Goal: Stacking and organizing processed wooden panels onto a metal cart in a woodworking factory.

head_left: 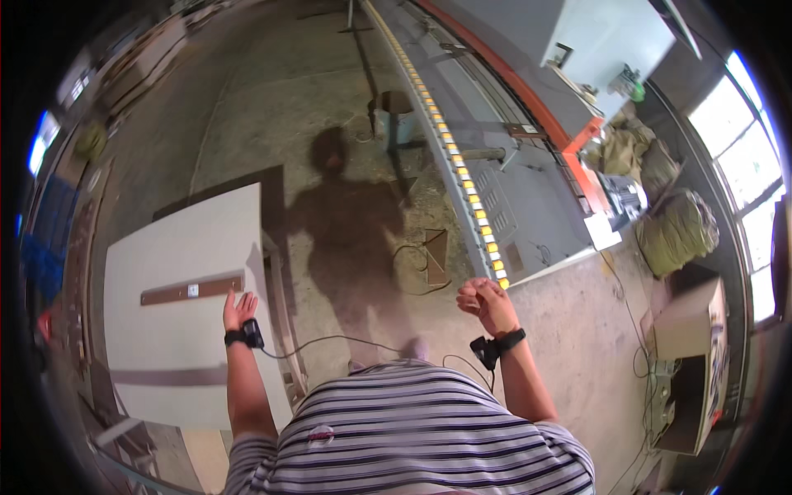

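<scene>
My left hand (pixel 239 308) is open, palm turned up and fingers stretched out, by the right end of a brown strip (pixel 165 295) with a small white label. The strip lies on a white panel (pixel 165 239) resting on a low stand; I cannot tell if my fingertips touch it. My right hand (pixel 491 307) has its fingers curled together beside the near end of a rail of yellow and white rollers (pixel 464 175). Whatever those fingers may hold is hidden. Each wrist wears a black strapped device, with cables running toward my body.
A grey and orange machine (pixel 528 194) stands behind the roller rail. On the floor are a bucket (pixel 396 124) and a brown box-shaped piece (pixel 436 256). Stuffed sacks (pixel 676 231), a wooden cabinet (pixel 689 363) and loose cables lie to the right.
</scene>
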The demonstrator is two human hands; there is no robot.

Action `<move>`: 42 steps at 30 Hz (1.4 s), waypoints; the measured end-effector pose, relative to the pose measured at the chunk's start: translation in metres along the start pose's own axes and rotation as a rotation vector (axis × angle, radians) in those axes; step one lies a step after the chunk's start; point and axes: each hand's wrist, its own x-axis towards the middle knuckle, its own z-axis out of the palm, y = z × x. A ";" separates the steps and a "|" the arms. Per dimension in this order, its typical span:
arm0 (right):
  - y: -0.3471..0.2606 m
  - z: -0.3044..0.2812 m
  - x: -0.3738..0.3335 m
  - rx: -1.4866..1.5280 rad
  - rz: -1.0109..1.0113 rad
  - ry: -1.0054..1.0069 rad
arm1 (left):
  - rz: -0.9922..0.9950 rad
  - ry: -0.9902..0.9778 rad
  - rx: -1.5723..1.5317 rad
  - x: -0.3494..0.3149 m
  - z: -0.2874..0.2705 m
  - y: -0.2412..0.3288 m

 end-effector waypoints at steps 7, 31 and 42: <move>-0.081 -0.090 0.064 0.068 -0.208 0.191 | -0.315 -0.083 0.136 -0.061 -0.038 -0.110; -0.157 -0.220 0.354 0.280 -0.338 0.251 | -0.058 0.080 1.033 -0.229 -0.085 -0.209; -0.167 -0.138 0.163 -0.159 -0.206 -0.246 | 0.206 -0.473 1.236 -0.236 0.192 -0.206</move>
